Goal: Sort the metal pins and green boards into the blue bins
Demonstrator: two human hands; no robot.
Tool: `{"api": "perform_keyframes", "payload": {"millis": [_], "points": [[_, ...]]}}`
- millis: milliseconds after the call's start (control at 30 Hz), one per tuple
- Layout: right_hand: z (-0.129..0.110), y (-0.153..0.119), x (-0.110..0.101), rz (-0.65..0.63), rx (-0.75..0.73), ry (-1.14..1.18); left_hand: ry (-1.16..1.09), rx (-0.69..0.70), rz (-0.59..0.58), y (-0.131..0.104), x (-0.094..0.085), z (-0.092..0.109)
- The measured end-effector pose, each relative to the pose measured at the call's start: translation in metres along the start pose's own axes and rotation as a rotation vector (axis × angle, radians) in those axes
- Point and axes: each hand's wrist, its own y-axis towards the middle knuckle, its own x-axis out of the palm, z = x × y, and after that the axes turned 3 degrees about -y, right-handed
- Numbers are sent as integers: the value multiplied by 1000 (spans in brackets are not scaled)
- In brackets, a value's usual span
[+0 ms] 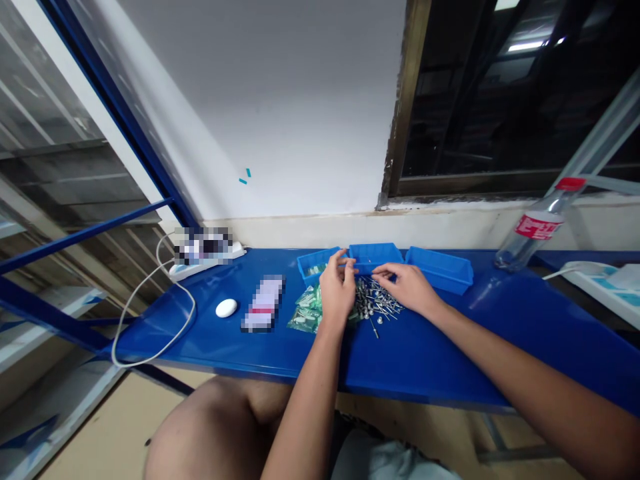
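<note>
Holding the fingers (387,268) of the right hand (407,285) nearly together at the heaped rivets (373,307); too small to see whether gripping any. Curling those of the left hand (338,285) loosely, partly apart, between rivets and green packets (306,313); equally unclear whether gripping anything. Facing three blue bins (375,255), on the blue counter (425,360).

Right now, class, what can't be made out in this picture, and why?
Head view:
Green bags and metal pins: partly hidden by the left hand.
Right hand: too small to tell if it grips anything.
Bottle label: lettering too blurred to read.
White object at right: cut off by the right edge.
Power strip: its upper part hidden by pixelation.
</note>
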Motion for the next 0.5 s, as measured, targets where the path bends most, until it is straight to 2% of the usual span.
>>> {"api": "perform_keyframes", "payload": {"millis": [100, 167, 333, 500], "points": [[-4, -1, 4, -90, -225, -96, 23, 11, -7, 0, 0, 1], [-6, -1, 7, -139, -305, -109, 34, 17, -10, -1, 0, 1], [-8, -2, 15, -201, -325, -157, 46, 14, -23, -1, 2, 0], [-5, 0, 19, -208, -300, -180, 48, 16, -36, -2, 2, 0]]}}
